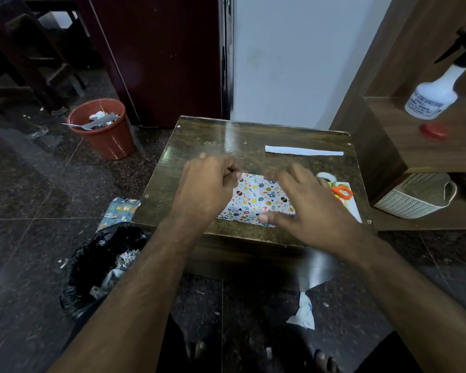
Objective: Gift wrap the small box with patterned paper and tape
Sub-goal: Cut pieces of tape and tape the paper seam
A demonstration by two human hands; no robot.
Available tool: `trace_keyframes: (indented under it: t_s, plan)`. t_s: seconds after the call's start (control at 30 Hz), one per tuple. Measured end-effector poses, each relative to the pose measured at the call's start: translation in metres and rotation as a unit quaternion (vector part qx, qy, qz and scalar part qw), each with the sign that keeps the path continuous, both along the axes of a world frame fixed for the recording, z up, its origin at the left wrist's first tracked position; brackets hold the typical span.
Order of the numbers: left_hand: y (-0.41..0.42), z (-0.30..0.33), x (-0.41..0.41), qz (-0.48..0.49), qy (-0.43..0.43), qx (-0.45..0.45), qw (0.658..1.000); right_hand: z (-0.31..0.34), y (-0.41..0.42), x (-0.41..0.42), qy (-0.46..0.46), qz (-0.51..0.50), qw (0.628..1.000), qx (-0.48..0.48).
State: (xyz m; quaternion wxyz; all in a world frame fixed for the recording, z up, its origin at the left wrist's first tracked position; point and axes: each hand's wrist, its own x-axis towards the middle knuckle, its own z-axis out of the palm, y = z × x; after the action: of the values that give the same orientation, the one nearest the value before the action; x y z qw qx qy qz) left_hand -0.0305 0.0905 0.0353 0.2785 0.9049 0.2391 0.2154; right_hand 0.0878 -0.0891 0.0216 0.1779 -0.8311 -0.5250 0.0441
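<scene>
While wrapped box [256, 200] sits mid-table [253, 135], between both hands: left hand [207, 184] curled, contents unclear; right hand [304, 200] flat, pressing paper. Risk: fold springing open if pressure lifts before taping; tape roll [326, 178] just beside.

tape roll [326, 178] behind scissors [342, 192], right of wrapped box [256, 199]

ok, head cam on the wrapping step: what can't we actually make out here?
- Small box: not visible; the patterned paper covers where it would be.
- Left hand: fingers curled, motion-blurred; whether they pinch tape is unclear.
- Right hand: fingertips blurred and hiding the paper's right part.
- Tape roll: partly behind the right hand.
- Scissors: only the orange handles show.
- Spray bottle label: too small to read.
</scene>
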Motion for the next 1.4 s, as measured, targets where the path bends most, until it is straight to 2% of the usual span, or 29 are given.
trace_keyframes:
  t_s: [0.1,0.33,0.53,0.73,0.93,1.17,1.4]
  plan:
    - [-0.005,0.001,0.003,0.008,0.007,0.032,0.999,-0.007,-0.006,0.003,-0.038,-0.02,0.997,-0.059]
    - [-0.018,-0.001,0.014,0.019,-0.002,0.06,0.998,-0.011,0.003,0.004,-0.039,-0.051,0.998,-0.021]
    - [-0.02,-0.005,0.02,0.017,-0.034,0.077,0.996,-0.009,0.015,0.007,0.0,-0.038,0.999,0.003]
    - [-0.024,-0.012,0.033,-0.004,-0.027,0.088,0.996,-0.006,-0.003,0.023,0.019,-0.097,0.993,0.068]
    - [-0.044,-0.013,0.053,-0.015,-0.022,0.089,0.996,-0.012,-0.028,0.061,0.029,-0.207,0.963,0.17]
    - [-0.052,-0.018,0.069,-0.018,0.009,0.096,0.995,-0.02,-0.043,0.082,0.06,-0.248,0.967,0.006]
    - [-0.049,-0.021,0.067,-0.026,-0.025,0.083,0.996,-0.027,-0.036,0.083,0.028,-0.256,0.966,0.005]
